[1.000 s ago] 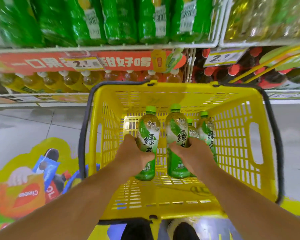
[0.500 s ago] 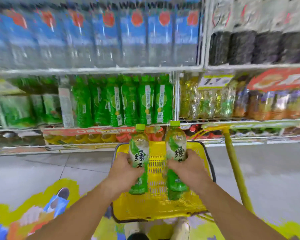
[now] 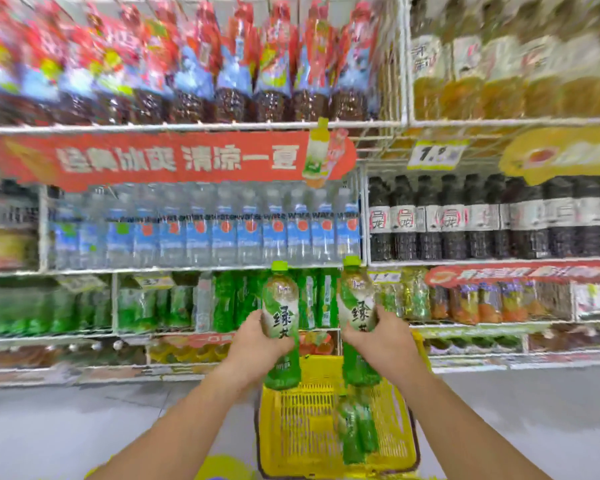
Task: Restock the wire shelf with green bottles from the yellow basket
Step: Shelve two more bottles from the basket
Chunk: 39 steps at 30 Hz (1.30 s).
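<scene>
My left hand [image 3: 253,344] grips one green tea bottle [image 3: 280,306] upright, and my right hand [image 3: 385,337] grips a second green tea bottle [image 3: 357,303] beside it. Both bottles are lifted above the yellow basket [image 3: 302,427], which sits on the floor below my hands. More green bottles [image 3: 355,431] lie in the basket, blurred. Behind the held bottles runs the white wire shelf [image 3: 187,330], whose middle tier holds a row of green bottles [image 3: 226,303].
Above that tier stand water bottles [image 3: 201,230], dark tea bottles [image 3: 465,216] to the right, and red-labelled bottles [image 3: 187,64] on top. An orange banner [image 3: 174,157] hangs on a shelf edge. Grey floor [image 3: 84,427] spreads left and right of the basket.
Both hands have lifted the two bottles out of the basket and up in front of the shelf. My view has tilted upward, showing higher shelves.
</scene>
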Motion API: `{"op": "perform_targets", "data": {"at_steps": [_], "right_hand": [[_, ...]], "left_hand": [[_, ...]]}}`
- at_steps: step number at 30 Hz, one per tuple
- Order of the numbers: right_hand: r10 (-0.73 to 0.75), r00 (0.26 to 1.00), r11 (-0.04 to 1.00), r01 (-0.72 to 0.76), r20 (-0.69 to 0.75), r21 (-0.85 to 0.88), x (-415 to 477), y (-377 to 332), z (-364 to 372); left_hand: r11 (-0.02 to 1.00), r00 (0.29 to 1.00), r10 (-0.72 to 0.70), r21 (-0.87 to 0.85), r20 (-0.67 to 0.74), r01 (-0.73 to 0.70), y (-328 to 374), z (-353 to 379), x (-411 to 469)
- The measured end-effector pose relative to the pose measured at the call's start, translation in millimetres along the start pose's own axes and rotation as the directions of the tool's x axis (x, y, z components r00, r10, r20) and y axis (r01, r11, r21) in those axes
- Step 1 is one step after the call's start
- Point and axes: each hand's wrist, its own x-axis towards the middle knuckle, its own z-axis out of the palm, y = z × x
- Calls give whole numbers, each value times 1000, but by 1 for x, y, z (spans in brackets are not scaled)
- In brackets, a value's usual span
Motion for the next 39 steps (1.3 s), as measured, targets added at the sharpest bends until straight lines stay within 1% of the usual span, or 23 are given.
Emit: {"op": "perform_targets", "data": {"at_steps": [2,6,11,14,17,19,22,24,27,29,33,35,39], "right_hand": [[-45,999,999,45,3,-8,-8,-17,-13],[-166,986,986,166,8,-31,-19,-43,-35],[-298,954,954,299,25,-32,-35,-62,-55],[-359,932,933,359,44,-7,-41,-70,-56],[-435,896,899,438,90,-19,-48,-85,-50],[-479,869,874,485,121,-18,-54,-98,-42],[-541,820,835,550,186,0,-72,-119,-27],[-587,778,800,600,224,12,-86,-132,-13],[-622,731,771,635,279,53,-103,-152,16],[-639,699,754,652,321,79,-115,-166,37],[-669,640,723,679,377,130,-147,-196,83],[-674,619,713,688,403,136,-164,-209,109],[-691,575,674,731,438,105,-203,-239,167]], "left_hand": [[1000,999,18,8,-45,-18,15,-13,-18],[995,986,87,-29,-140,-92,39,-30,-48],[985,969,93,-119,-228,-122,55,-39,-83],[979,949,116,-129,-292,-159,58,-40,-102],[977,919,135,-108,-370,-186,61,-48,-126],[973,903,125,-128,-411,-193,57,-57,-142],[976,874,63,-151,-482,-154,45,-75,-166],[976,838,9,-178,-546,-127,36,-91,-184],[967,774,-11,-203,-633,-153,19,-116,-205],[957,742,-49,-245,-669,-157,6,-134,-221],[942,668,-163,-316,-726,-113,-30,-177,-248],[933,645,-190,-341,-740,-116,-52,-198,-260],[922,561,-224,-359,-797,-141,-92,-244,-286]]}}
